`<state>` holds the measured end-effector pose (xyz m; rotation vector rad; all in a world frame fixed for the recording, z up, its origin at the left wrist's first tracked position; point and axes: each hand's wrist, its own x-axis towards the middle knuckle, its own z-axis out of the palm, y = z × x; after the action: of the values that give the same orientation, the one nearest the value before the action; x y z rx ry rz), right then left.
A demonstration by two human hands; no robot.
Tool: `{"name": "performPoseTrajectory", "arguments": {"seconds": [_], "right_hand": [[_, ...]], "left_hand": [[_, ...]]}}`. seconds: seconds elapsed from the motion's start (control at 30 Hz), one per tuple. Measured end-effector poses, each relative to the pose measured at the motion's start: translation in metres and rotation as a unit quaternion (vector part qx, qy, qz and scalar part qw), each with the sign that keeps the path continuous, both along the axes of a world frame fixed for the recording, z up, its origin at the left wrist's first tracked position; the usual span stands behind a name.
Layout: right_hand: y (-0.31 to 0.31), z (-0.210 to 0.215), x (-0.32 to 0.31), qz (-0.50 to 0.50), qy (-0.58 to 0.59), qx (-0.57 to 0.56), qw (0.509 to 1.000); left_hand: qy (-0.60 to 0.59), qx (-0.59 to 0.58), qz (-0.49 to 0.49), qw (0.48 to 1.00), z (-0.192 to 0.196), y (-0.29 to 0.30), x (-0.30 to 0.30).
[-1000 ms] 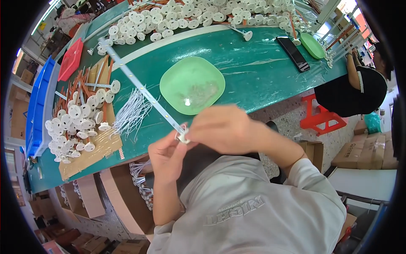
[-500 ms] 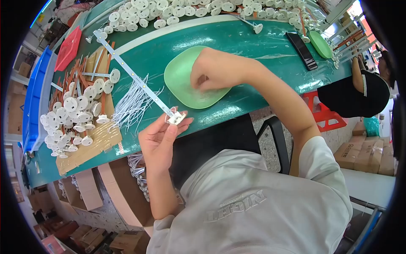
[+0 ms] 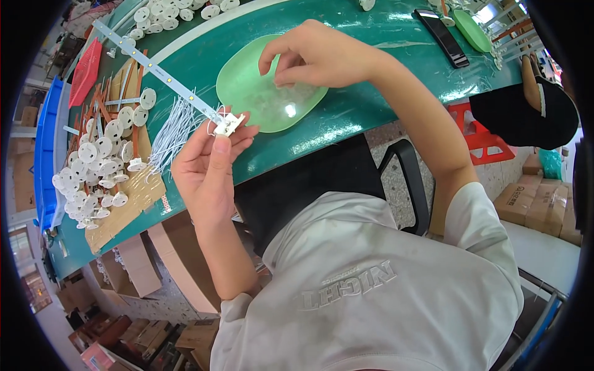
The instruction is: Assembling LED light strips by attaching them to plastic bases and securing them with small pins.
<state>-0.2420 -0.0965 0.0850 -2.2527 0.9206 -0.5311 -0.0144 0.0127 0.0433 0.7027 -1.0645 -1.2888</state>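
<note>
My left hand [image 3: 207,167] is closed on the white plastic base [image 3: 229,125] of a long, narrow LED strip [image 3: 162,75]. The strip slants up to the far left, with small yellow LEDs along it and thin white wires by the base. Over a pale green dish [image 3: 238,93] hangs my right hand [image 3: 303,59], its fingers curled and the thumb drawn toward them. Whatever sits between those fingertips is too small to make out. Small greyish bits lie blurred in the dish. A bundle of white wires [image 3: 170,139] lies on the table left of the dish.
Several strips with round white bases [image 3: 93,157] are heaped on cardboard [image 3: 139,198] at the left, near a blue tray [image 3: 49,148] and a red basket [image 3: 86,71]. More bases [image 3: 164,12] lie at the back. A black phone [image 3: 442,37] and another green dish [image 3: 471,31] lie far right.
The right hand has risen a little from the dish and its fingers have loosened. The left hand has turned the base slightly. My view has shifted, so the table sits higher and further left.
</note>
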Motion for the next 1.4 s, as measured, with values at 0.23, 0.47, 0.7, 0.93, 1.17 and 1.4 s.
{"name": "performPoseTrajectory", "arguments": {"seconds": [0.23,0.47,0.7,0.93,1.17,1.4], "right_hand": [[0.038,-0.009,0.008,-0.127,-0.175,-0.13,0.968],[0.07,-0.014,0.039,-0.23,-0.406,0.058,0.883],[0.097,-0.032,0.037,-0.173,-0.465,-0.077,0.865],[0.111,-0.045,0.038,-0.27,-0.344,-0.348,0.829],[0.131,-0.05,0.023,-0.286,-0.374,-0.347,0.811],[0.14,-0.042,0.02,-0.253,-0.462,-0.244,0.815]], "left_hand": [[0.044,0.033,-0.005,0.998,0.0,-0.002,-0.015],[0.147,0.083,-0.006,0.986,0.01,-0.005,-0.03],[0.253,0.057,-0.091,0.962,0.011,0.011,-0.039],[0.205,0.057,-0.065,0.975,0.02,0.026,-0.057],[0.188,0.018,-0.058,0.98,0.023,0.038,-0.068],[0.211,0.032,-0.095,0.972,0.021,0.045,-0.079]]}}
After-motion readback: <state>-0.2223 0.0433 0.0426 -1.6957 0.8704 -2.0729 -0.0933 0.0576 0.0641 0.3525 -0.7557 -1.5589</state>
